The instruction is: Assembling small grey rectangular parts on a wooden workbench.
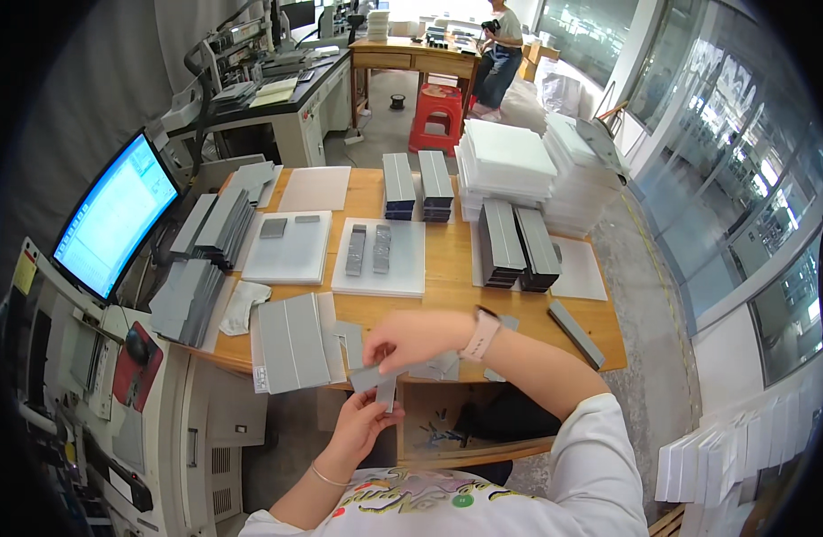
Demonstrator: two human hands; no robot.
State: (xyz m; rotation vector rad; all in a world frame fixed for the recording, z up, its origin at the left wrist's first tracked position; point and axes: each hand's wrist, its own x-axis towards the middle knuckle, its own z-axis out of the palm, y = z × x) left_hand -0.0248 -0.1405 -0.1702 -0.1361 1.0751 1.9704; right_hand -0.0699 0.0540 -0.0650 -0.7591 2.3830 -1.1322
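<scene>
Closest to my view was the left hand (362,421), raised in front of the white printed shirt, below the table edge. Its fingers were curled loosely around a small flat grey rectangular piece (386,391), which stood almost upright between the fingertips. My right hand (417,338), with a pale pink watch band (483,334) on the wrist, hovered just above, the thumb and first fingers pinched on a second thin grey strip (368,377) that lay crosswise and touched the upright piece. Both pieces were held over the near edge of the wooden work table (447,291), not resting on it.

On the table just beside the left hand lay a wide grey sheet of three joined panels (290,342). Farther back I saw two white flat trays (402,259) with small grey blocks, dark stacks of grey plates (516,246), and tall piles of white foam sheets (510,161). At the left stood a lit blue computer monitor (114,215). Another person sat far behind, beside a red plastic stool (436,112).
</scene>
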